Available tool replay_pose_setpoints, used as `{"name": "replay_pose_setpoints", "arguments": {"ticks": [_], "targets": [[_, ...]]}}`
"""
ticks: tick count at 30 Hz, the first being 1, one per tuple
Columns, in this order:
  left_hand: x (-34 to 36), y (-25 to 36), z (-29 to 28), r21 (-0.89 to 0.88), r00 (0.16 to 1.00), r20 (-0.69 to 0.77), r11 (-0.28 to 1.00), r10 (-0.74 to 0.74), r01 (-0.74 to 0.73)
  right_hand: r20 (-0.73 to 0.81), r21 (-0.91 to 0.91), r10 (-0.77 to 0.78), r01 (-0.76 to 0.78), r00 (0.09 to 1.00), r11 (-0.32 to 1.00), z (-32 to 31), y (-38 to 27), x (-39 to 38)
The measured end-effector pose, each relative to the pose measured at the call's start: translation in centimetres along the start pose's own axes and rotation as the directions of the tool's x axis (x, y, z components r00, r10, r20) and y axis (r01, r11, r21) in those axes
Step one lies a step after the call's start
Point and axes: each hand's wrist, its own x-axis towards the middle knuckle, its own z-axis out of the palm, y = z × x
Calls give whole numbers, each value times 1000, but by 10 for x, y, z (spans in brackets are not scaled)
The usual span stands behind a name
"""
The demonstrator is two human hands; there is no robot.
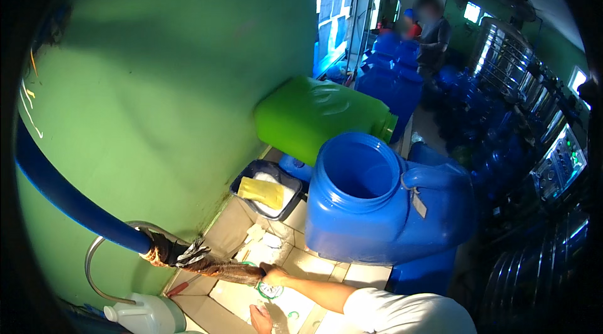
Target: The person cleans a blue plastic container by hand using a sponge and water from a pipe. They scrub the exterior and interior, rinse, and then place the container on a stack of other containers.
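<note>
My right hand (pixel 274 275), on an arm in a white sleeve, is closed at the lower end of a brown, worn wrapped section (pixel 226 269) of a thick blue pipe (pixel 81 199). What its fingers grip is too small to make out. Just under it, a green and white round piece (pixel 270 289) lies on the tiles. My left hand (pixel 260 319) is low over the pale tiled floor (pixel 301 302), only partly in view, its fingers loosely apart with nothing seen in them. Grey strips (pixel 193 253) are tied around the pipe.
A large open-mouthed blue jug (pixel 358 208) stands right of my hands, a green container (pixel 320 114) behind it. A dark basin (pixel 286 211) holds a yellow sponge-like block (pixel 260 192). A whitish jug (pixel 147 315) sits lower left. Farther off, a person (pixel 433 35) stands by blue containers (pixel 389 82).
</note>
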Motion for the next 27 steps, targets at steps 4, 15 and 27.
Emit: {"name": "replay_pose_setpoints", "arguments": {"ticks": [4, 15, 27], "targets": [[47, 22, 36, 119, 987, 144, 988, 76, -94, 86, -106, -48, 57, 995, 993, -28, 13, -61], [86, 68, 76, 197, 985, 165, 976, 57, -89, 60, -424, -293, 291, 954, 858, -69, 29, -178], [-4, 161, -74, -263, 968, 13, 935, 250, -237, 77, -680, -910, 689, 407, 251, -198, -131, -258]]}}
